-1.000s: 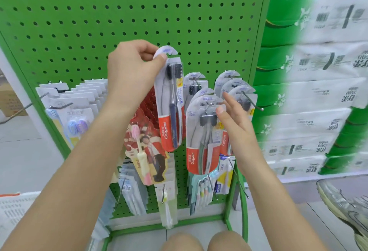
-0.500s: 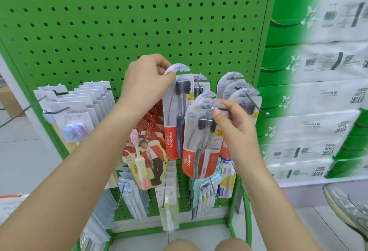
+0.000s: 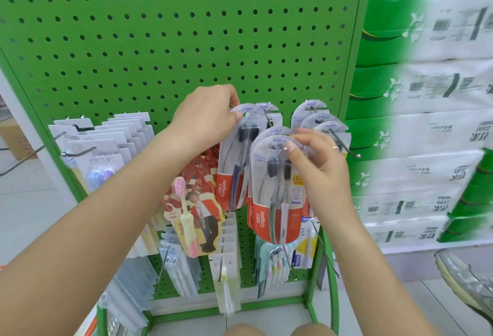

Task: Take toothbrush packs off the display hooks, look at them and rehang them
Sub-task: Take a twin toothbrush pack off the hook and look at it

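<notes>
Colgate toothbrush pack is pinched at its top by the left hand; front Colgate pack is pinched at its hang hole by right hand fingertips.

The left hand covers the top left corner of the toothbrush pack it pinches, so its hanging hole can't be seen. The right hand hides the right edge of the front pack, and the hook tip there is barely visible. At three o'clock the tissue bales are smeared, their print unreadable. A shoe at four o'clock is cut by the frame edge.
</notes>
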Tool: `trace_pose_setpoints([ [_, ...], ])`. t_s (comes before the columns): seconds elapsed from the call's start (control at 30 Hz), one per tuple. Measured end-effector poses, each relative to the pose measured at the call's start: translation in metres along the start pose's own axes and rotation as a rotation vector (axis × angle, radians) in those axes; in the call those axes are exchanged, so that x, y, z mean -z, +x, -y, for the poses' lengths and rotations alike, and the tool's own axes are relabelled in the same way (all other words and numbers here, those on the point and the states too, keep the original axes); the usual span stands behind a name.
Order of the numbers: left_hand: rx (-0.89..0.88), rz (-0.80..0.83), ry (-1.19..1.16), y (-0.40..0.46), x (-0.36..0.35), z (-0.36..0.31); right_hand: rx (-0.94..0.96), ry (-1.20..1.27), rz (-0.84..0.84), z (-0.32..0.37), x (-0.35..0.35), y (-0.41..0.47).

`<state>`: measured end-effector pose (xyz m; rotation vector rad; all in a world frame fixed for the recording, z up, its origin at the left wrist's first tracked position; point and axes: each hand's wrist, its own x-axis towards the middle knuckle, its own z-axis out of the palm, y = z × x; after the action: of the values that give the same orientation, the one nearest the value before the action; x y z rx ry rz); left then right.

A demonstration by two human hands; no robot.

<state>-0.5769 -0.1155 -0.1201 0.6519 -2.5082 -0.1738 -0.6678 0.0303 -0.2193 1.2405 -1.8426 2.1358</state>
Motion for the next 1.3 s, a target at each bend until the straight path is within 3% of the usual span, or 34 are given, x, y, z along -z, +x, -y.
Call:
trace_pose_setpoints([
  [0.17, -0.007, 0.036, 0.007, 0.001, -0.003, 0.000, -0.064, 0.041, 0.081, 0.000, 0.003, 0.008],
  [1.17, 0.009, 0.302, -0.332, 0.009, -0.018, -0.006, -0.049, 0.062, 0.039, -0.008, 0.000, 0.006],
  [1.3, 0.059, 0.197, -0.370, 0.028, 0.003, 0.000, -0.037, 0.036, 0.086, -0.005, 0.003, 0.007],
])
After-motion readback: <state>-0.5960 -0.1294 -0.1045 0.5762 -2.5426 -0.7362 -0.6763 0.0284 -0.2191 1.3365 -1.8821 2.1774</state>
